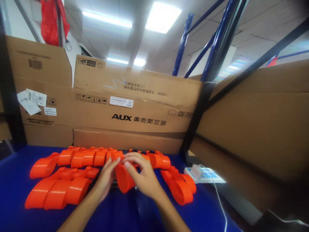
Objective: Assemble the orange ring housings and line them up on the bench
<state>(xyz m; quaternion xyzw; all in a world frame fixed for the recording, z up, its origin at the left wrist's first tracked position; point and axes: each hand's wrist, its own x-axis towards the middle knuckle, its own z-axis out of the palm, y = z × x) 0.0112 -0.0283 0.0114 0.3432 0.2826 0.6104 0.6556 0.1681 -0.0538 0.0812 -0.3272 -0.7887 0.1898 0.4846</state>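
Both my hands meet around one orange plastic part held just above the blue table. My left hand grips its left side with fingers wrapped on the rim. My right hand covers its top and right side. Several more orange plastic parts lie around: a row along the back, a group at the left front, and a pair to the right of my hands.
Large cardboard boxes printed AUX wall off the back, and another cardboard panel closes the right. A white power strip with a charger and a white cable lies at the right. Blue rack posts rise behind.
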